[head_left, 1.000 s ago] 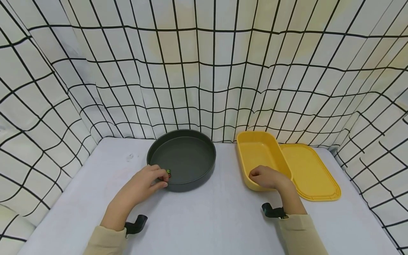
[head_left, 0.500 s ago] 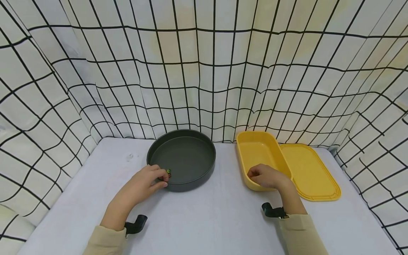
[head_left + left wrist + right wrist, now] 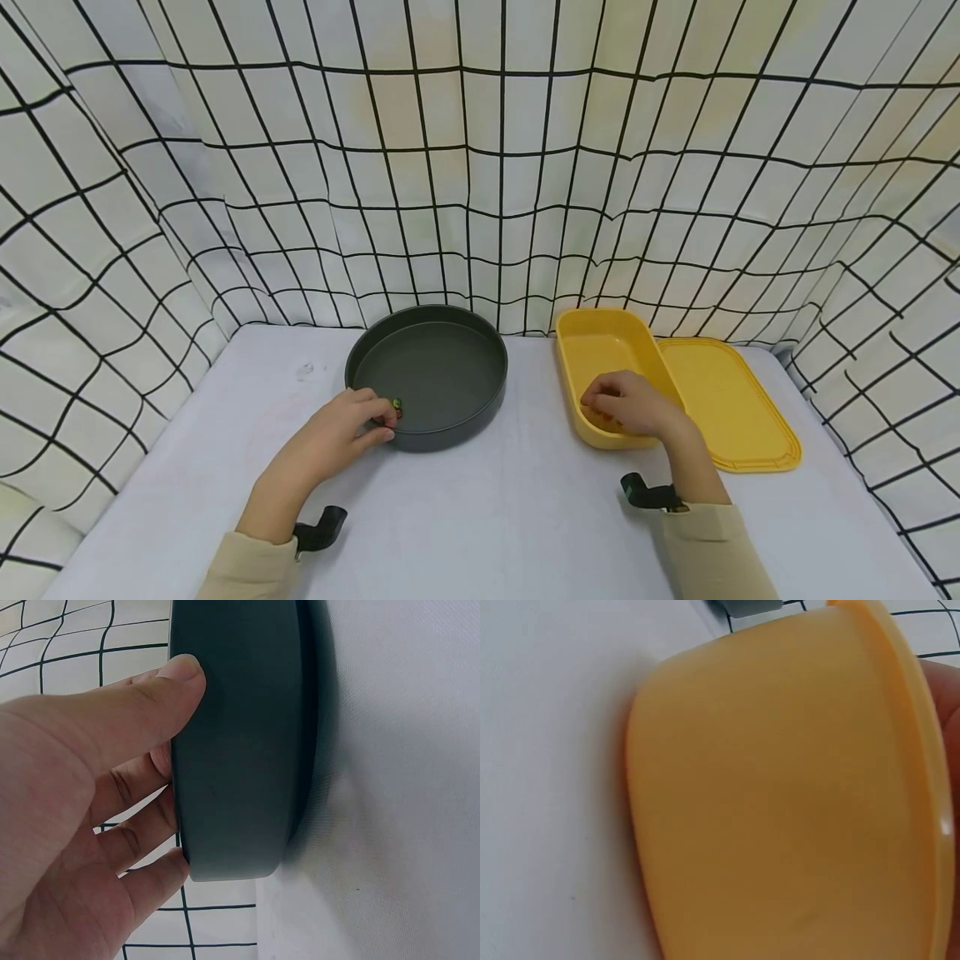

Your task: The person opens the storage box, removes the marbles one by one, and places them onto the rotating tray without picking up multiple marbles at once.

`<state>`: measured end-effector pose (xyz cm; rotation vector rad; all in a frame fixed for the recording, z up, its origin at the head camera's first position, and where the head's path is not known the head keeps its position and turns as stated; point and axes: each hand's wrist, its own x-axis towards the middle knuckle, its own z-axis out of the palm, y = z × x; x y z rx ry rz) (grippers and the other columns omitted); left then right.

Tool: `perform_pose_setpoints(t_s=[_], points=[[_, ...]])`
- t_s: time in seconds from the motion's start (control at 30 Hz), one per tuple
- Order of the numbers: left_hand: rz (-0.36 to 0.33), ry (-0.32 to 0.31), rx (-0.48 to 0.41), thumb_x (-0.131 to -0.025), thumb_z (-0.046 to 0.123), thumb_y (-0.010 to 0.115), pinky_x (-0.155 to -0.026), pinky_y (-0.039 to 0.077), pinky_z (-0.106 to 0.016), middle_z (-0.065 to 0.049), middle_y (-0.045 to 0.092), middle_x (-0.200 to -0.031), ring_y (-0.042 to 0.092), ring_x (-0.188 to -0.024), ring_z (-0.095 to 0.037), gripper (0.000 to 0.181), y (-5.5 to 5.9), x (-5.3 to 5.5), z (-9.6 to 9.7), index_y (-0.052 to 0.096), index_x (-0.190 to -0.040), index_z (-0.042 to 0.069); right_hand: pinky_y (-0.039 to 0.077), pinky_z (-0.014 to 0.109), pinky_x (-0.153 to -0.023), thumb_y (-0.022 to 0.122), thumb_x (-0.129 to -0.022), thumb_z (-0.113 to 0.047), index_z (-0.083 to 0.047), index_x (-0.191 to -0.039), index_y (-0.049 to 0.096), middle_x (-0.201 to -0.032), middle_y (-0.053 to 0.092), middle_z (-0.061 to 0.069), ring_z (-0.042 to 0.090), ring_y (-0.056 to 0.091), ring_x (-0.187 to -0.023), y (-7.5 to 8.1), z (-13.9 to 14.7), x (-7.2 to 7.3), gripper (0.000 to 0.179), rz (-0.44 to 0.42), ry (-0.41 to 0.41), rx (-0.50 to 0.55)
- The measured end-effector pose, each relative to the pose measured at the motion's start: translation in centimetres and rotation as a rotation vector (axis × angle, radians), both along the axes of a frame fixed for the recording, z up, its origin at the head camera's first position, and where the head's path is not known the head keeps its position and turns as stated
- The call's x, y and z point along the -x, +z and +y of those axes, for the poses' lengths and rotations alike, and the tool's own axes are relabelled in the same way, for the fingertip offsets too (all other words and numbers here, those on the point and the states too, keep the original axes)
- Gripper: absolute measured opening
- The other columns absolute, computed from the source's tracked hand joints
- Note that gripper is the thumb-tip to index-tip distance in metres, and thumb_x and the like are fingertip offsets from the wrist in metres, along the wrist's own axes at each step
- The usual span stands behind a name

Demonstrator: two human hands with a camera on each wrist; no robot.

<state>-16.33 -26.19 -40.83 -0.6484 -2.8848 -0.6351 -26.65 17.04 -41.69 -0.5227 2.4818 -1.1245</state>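
In the head view my left hand [image 3: 345,429] grips the near-left rim of a dark grey round cake pan [image 3: 442,367]. The left wrist view shows the thumb [image 3: 161,701] against the pan's outer wall and the other fingers behind the rim. A tiny green and reddish-brown thing [image 3: 397,404] peeks out beside those fingers inside the pan; its kind is unclear. My right hand [image 3: 637,404] reaches into the near end of a yellow oblong tub [image 3: 600,337], fingers bent downward. An orange-brown patch shows below it. In the right wrist view the tub's wall [image 3: 780,787] hides most of that hand.
To the right of the tub lies a yellow lid [image 3: 742,408], flat on the white table [image 3: 495,525]. A white backdrop with a black grid [image 3: 480,175] encloses the back and sides. Black wrist cameras [image 3: 321,527] sit on both wrists.
My right hand has risen slightly and shifted a little away from me inside the tub, baring the orange-brown patch below it. The left hand and the pan have not moved.
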Motion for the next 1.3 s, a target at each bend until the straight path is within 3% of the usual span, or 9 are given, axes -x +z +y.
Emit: perform_pose_setpoints(t_s=[0.2,0.6,1.03,1.3], points=[[0.002,0.007,0.003,-0.086,0.016,0.078,-0.076,0.048,-0.033,0.014,0.056,-0.087,0.053,-0.083,-0.011,0.016,0.0,0.0,0.1,0.065,-0.087,0.025,0.053,0.035,-0.073,0.059,-0.101,-0.021,-0.004,-0.108,0.068,-0.096,0.064,0.013,0.026,0.058,-0.085,0.5,0.0,0.1,0.02,0.01,-0.033,0.137],[0.006,0.008,0.003,-0.086,0.017,0.078,-0.077,0.048,-0.034,0.015,0.055,-0.087,0.053,-0.084,-0.012,0.017,-0.2,0.0,0.0,0.064,-0.087,0.026,0.057,0.032,-0.077,0.057,-0.102,-0.016,0.006,-0.115,0.062,-0.108,0.062,0.02,0.023,0.061,-0.086,0.8,-0.6,0.2,0.027,-0.041,-0.083,0.419],[0.013,-0.006,0.003,-0.086,0.016,0.079,-0.076,0.049,-0.033,0.015,0.055,-0.086,0.054,-0.083,-0.012,0.016,-0.2,0.0,-0.2,0.065,-0.087,0.025,0.059,0.033,-0.079,0.058,-0.101,-0.015,0.012,-0.119,0.057,-0.108,0.061,0.016,0.024,0.064,-0.09,0.8,-2.1,-0.2,0.032,-0.099,-0.084,0.55],[0.029,-0.014,0.037,-0.084,0.019,0.081,-0.075,0.05,-0.031,0.014,0.057,-0.089,0.057,-0.084,-0.013,0.017,0.1,-0.1,-0.2,0.066,-0.088,0.027,0.059,0.032,-0.081,0.058,-0.101,-0.013,0.01,-0.119,0.056,-0.112,0.06,0.023,0.043,0.062,-0.102,0.9,-2.7,-0.2,0.03,-0.11,-0.128,0.566]])
